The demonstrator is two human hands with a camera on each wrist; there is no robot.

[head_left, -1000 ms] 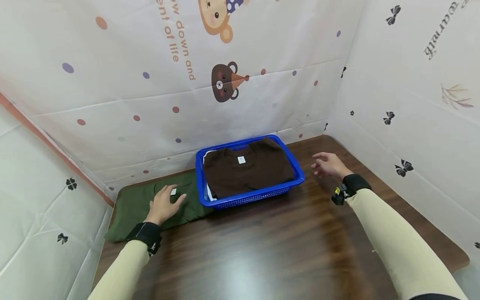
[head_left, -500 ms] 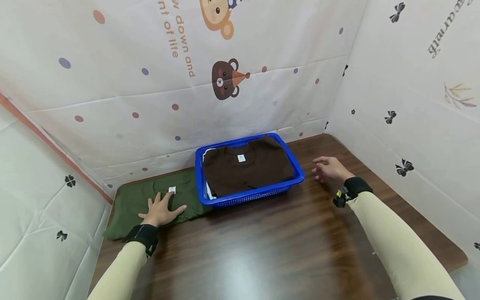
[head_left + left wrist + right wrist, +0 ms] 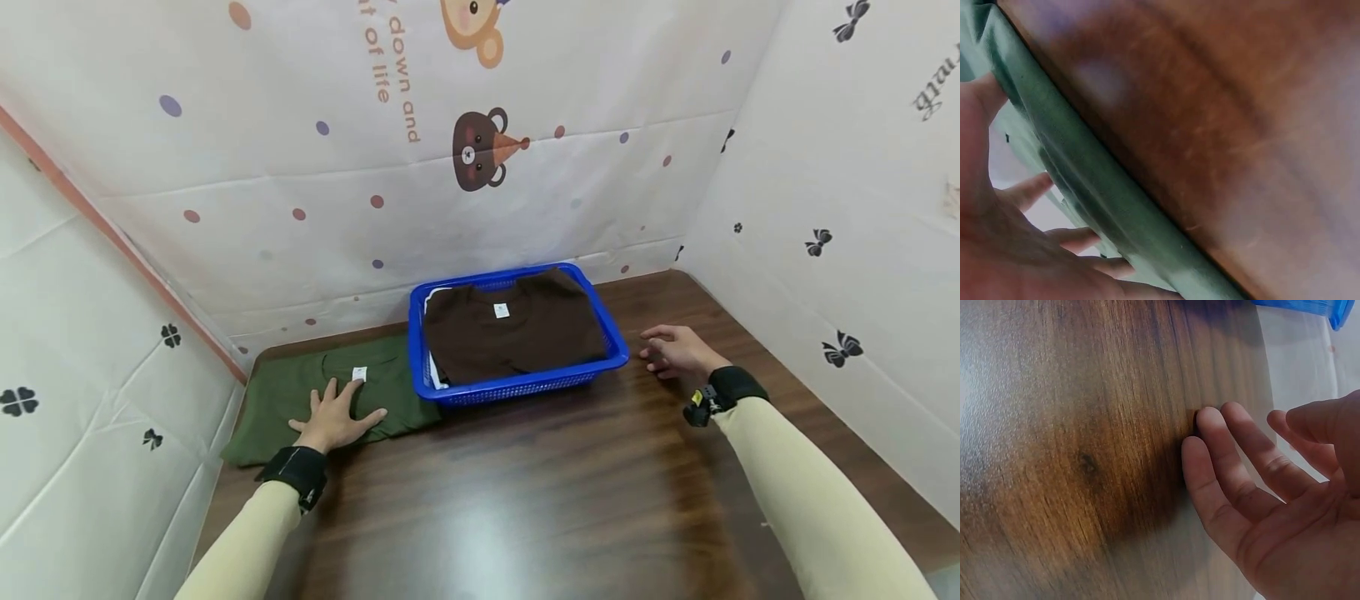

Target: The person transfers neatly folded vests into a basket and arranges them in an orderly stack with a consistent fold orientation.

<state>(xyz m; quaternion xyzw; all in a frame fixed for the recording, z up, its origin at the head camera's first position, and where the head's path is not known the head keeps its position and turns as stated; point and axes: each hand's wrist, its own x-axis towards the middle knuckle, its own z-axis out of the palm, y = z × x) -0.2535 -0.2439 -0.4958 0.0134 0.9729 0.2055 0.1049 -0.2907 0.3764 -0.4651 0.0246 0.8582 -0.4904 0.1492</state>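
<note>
My left hand (image 3: 332,418) lies with spread fingers on a folded dark green T-shirt (image 3: 281,392) at the table's left side. In the left wrist view its fingertips touch the green cloth (image 3: 1085,153) near the folded edge. To the right of that shirt stands a blue plastic basket (image 3: 517,387), holding a folded brown T-shirt (image 3: 517,337) with a white neck label. White cloth (image 3: 435,371) shows under the brown shirt's left edge. My right hand (image 3: 681,350) is right of the basket, by the tabletop, fingers loosely bent and holding nothing.
The brown wood table (image 3: 525,492) runs back to a printed cloth wall (image 3: 330,250) close behind the basket. Further cloth walls rise at the left (image 3: 82,350) and the right (image 3: 885,275).
My left hand has come down onto the green shirt and spread its fingers. The right hand stays about where it was beside the basket. The head view has shifted slightly.
</note>
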